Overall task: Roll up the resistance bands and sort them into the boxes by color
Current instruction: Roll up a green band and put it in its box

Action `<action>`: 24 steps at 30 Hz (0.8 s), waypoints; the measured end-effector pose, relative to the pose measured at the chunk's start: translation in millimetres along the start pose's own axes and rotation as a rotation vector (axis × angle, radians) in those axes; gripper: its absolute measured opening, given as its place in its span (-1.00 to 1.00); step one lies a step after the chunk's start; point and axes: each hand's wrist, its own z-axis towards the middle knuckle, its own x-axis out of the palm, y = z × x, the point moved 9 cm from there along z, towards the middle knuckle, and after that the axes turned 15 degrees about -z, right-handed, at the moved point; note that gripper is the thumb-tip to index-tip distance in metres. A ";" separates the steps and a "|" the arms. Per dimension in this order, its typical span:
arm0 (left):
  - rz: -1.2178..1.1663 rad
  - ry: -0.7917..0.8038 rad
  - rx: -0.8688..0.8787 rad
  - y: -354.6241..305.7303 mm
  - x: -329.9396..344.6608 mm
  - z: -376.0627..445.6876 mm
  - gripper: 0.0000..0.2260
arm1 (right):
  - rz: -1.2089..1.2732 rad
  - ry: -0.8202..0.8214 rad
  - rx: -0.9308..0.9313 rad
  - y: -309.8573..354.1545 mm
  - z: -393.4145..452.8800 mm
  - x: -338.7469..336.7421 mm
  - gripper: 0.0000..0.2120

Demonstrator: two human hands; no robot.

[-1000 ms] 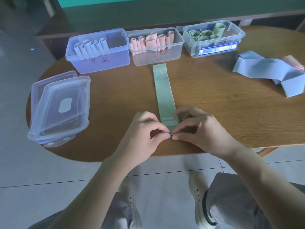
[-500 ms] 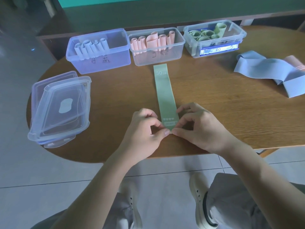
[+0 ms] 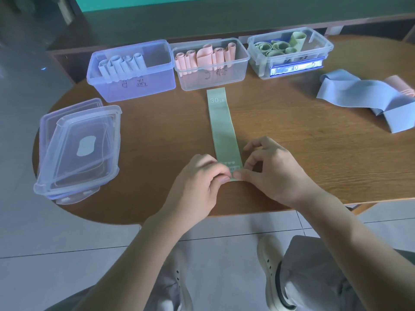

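- Your left hand [image 3: 202, 176] sits knuckles up, fingers curled, thumb and forefinger pinching the near end of the green band [image 3: 221, 129].
- Your right hand [image 3: 276, 169] mirrors it, thumb tip meeting the left one, other fingers arched.
- Both forearms angle inward.

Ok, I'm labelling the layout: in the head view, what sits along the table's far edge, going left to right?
Box of blue rolls → box of pink rolls → box of green rolls → loose blue band.
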 end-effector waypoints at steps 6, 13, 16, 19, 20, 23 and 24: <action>-0.027 0.010 0.022 -1.6 -4.4 -1.6 -0.97 | 0.035 -0.039 -0.136 8.0 -2.0 2.6 -0.86; -0.056 -0.024 -0.030 3.4 -5.3 4.4 -0.98 | 0.082 -0.106 -0.281 17.2 -11.2 3.5 -0.95; -0.035 -0.036 -0.047 2.5 -4.7 5.3 -0.98 | 0.053 -0.113 -0.349 20.8 -13.2 2.3 -0.94; -0.082 -0.059 -0.139 5.3 -6.2 5.8 -0.98 | 0.019 -0.120 -0.404 23.8 -16.3 0.3 -0.92; -0.102 -0.064 -0.182 7.4 -6.6 5.8 -0.98 | 0.014 -0.119 -0.398 22.9 -16.3 -0.5 -0.91; -0.144 -0.070 -0.269 10.0 -6.0 5.6 -0.95 | 0.018 -0.122 -0.338 17.4 -13.6 -1.9 -0.87; -0.164 -0.079 -0.280 9.6 -6.1 5.4 -0.93 | 0.027 -0.135 -0.325 16.0 -12.8 -2.3 -0.88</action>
